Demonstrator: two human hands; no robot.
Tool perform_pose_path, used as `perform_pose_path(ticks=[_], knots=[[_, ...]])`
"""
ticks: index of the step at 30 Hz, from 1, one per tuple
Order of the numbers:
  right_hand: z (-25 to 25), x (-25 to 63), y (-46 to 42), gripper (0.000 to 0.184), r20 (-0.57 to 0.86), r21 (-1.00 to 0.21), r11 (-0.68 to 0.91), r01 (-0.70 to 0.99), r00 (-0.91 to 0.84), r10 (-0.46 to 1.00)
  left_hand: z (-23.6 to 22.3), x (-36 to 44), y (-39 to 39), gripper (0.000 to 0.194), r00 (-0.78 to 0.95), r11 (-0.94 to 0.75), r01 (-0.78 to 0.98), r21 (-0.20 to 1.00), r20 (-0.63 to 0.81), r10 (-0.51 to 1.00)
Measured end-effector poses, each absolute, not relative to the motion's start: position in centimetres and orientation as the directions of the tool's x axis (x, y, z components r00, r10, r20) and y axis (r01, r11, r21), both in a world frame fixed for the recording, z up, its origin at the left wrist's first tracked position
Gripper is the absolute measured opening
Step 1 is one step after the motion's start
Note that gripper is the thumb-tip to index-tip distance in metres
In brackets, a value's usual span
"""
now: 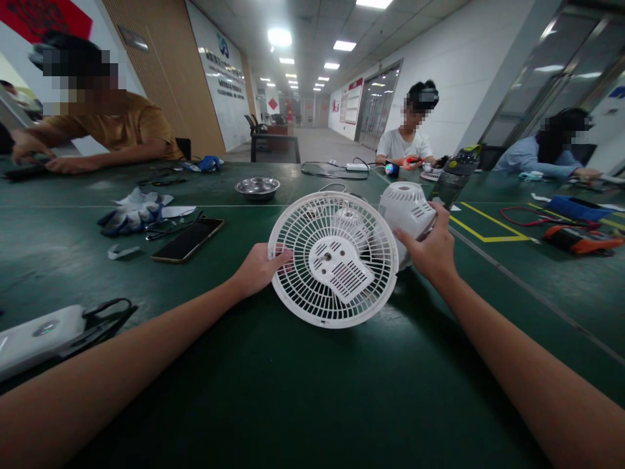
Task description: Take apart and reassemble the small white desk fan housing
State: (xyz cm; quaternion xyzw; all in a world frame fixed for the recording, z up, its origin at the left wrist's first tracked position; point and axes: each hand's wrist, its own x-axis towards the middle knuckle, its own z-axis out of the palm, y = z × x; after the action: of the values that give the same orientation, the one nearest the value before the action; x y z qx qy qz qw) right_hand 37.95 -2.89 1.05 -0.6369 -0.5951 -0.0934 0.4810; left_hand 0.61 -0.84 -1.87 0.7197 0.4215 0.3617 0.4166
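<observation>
A round white fan grille (333, 260) stands tilted on the green table (293, 391) in front of me. My left hand (261, 266) grips its left rim with curled fingers. Behind the grille sits the white fan motor housing (407, 208), and my right hand (432, 249) is wrapped round its right side. Part of the fan behind the grille is hidden by the mesh.
A black phone (188, 239), gloves (131, 215) and a steel bowl (257, 187) lie to the left. A white device with black cable (43, 335) sits near left. An orange tool (583, 240) lies right. Three other people sit around the table.
</observation>
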Motion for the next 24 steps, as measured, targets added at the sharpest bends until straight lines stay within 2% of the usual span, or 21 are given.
perform_pose_path(ticks=[7, 24], knots=[[0.98, 38.07, -2.83, 0.084, 0.705, -0.496, 0.178, 0.85, 0.274, 0.654, -1.61, 0.69, -0.94, 0.03, 0.431, -0.255, 0.263, 0.93, 0.123, 0.894], [1.09, 38.02, -2.96, 0.085, 0.687, -0.505, 0.159, 0.848, 0.283, 0.669, -1.8, 0.68, -0.69, 0.032, 0.437, -0.257, 0.258, 0.931, 0.125, 0.891]])
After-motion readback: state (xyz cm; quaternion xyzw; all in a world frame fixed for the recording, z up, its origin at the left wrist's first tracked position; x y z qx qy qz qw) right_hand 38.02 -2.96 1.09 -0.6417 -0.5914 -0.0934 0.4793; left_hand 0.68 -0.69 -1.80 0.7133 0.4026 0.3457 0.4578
